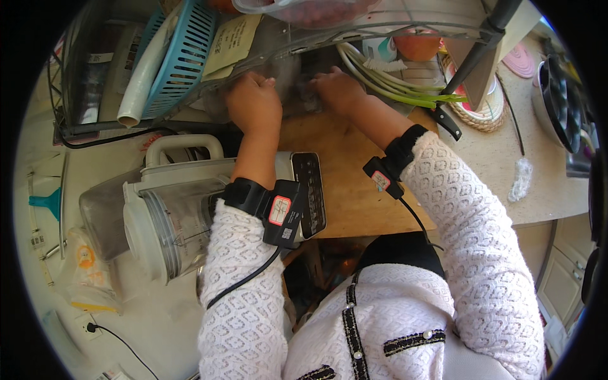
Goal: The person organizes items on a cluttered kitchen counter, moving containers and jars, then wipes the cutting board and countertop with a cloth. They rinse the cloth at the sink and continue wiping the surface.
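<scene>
Under the front edge of a wire shelf [327,35], both of my hands reach over the far end of a wooden board [351,175]. My left hand [256,99] is curled into a fist around clear, thin plastic [289,78], which looks like a bag. My right hand [339,90] has its fingers bent at the plastic's other side, where it is crumpled. The shelf and blur partly hide what the plastic holds. Green onions [389,83] lie just right of my right hand, with a black-handled knife [446,122] by their green ends.
A blender [171,209] with a clear jug lies left of the board. A blue slotted basket [183,57] stands at the back left. On the right are a woven coaster [491,114], a dark pan with round hollows [560,102] and a cable [513,114].
</scene>
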A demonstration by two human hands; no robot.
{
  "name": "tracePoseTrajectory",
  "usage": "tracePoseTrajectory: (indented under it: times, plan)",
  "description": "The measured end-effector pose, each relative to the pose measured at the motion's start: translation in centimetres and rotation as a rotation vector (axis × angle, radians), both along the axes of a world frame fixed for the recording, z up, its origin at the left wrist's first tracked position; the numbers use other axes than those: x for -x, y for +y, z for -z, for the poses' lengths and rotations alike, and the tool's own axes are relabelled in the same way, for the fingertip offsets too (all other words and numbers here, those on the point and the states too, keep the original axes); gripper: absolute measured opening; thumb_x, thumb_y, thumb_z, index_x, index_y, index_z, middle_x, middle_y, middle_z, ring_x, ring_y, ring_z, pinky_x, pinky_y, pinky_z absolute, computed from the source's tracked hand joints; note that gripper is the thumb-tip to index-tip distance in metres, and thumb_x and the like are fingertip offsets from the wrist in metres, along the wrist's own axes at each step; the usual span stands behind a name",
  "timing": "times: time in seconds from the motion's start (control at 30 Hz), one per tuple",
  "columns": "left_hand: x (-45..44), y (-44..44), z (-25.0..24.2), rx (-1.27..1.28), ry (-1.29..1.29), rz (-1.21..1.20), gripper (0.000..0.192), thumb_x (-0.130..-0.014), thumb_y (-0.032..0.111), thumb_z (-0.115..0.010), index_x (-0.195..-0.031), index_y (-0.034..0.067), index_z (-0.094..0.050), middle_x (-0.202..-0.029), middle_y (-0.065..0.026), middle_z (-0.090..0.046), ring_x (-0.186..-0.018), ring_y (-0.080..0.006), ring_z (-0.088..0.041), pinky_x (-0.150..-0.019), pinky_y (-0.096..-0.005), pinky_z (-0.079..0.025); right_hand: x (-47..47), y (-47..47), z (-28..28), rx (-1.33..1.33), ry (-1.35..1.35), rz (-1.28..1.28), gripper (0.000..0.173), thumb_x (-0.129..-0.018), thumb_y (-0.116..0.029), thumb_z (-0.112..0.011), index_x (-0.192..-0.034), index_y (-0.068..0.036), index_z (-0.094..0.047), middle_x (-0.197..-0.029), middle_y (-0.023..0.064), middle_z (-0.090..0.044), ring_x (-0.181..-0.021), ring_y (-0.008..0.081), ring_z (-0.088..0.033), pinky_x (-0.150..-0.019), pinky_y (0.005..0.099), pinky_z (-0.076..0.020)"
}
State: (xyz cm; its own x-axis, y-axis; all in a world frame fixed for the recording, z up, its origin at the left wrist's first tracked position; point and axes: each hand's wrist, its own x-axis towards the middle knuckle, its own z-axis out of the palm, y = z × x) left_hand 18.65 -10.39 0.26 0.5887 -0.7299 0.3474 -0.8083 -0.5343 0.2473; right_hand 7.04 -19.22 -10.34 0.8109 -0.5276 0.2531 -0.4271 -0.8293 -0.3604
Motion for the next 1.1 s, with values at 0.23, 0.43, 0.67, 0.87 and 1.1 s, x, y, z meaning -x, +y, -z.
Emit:
tracePoseTrajectory:
  times: [0.23, 0.43, 0.67, 0.87, 1.1]
  plan:
    - [-0.9, 0.1, 3.8, 0.070, -0.110, 0.138, 0.017, -0.073, 0.018, -0.074, -0.073, 0.005, -0.063, -0.074, -0.0158, -0.064, -0.074, -0.0346, -0.062, -0.070, -0.0425, -0.048, 3.6, 0.2, -2.9, -0.512, -0.123, -0.049, 0.041, -0.067, 0.000, -0.060, -0.107, -0.007, -0.066, -0.102, 0.0185, -0.066, -0.097, 0.0354, -0.062, -0.084, 0.0418, -0.0493]
    - [-0.2, 1.0, 3.7, 0.105, -0.187, 0.073, 0.023, -0.075, 0.015, -0.073, -0.091, 0.004, -0.062, -0.088, -0.0132, -0.066, -0.082, -0.0345, -0.061, -0.078, -0.0463, -0.047, 9.9, 7.4, -2.0, -0.537, -0.323, -0.016, 0.046, -0.066, 0.005, -0.057, -0.109, -0.007, -0.064, -0.111, 0.0160, -0.064, -0.102, 0.0370, -0.057, -0.087, 0.0410, -0.0474]
    - [6.5, 7.8, 1.2, 0.290, 0.603, 0.172, 0.027, -0.084, 0.012, -0.066, -0.108, 0.003, -0.059, -0.096, -0.0111, -0.065, -0.090, -0.0249, -0.062, -0.083, -0.0344, -0.048, 7.9, 10.2, 3.2, -0.366, -0.398, 0.305, 0.055, -0.071, -0.004, -0.067, -0.125, -0.012, -0.054, -0.128, 0.0156, -0.052, -0.115, 0.0399, -0.047, -0.097, 0.0432, -0.0407]
    - [10.8, 18.6, 3.1, -0.119, 1.539, 0.281, 0.020, -0.091, 0.009, -0.062, -0.109, 0.002, -0.059, -0.098, -0.0016, -0.063, -0.089, -0.0090, -0.059, -0.080, -0.0242, -0.048, 5.7, 10.7, 4.7, 0.082, -0.123, 0.234, 0.047, -0.074, -0.024, -0.067, -0.119, -0.014, -0.056, -0.126, 0.0101, -0.054, -0.110, 0.0376, -0.048, -0.093, 0.0464, -0.0425]
    - [12.1, 26.3, 10.1, -0.426, 1.893, 0.113, 0.022, -0.095, 0.017, -0.058, -0.108, 0.000, -0.060, -0.098, -0.0076, -0.064, -0.086, -0.0147, -0.062, -0.080, -0.0287, -0.052, 11.7, 15.6, 4.4, -0.033, -0.151, -0.165, 0.035, -0.070, -0.017, -0.067, -0.105, -0.015, -0.062, -0.119, 0.0040, -0.058, -0.102, 0.0328, -0.051, -0.088, 0.0422, -0.0461]
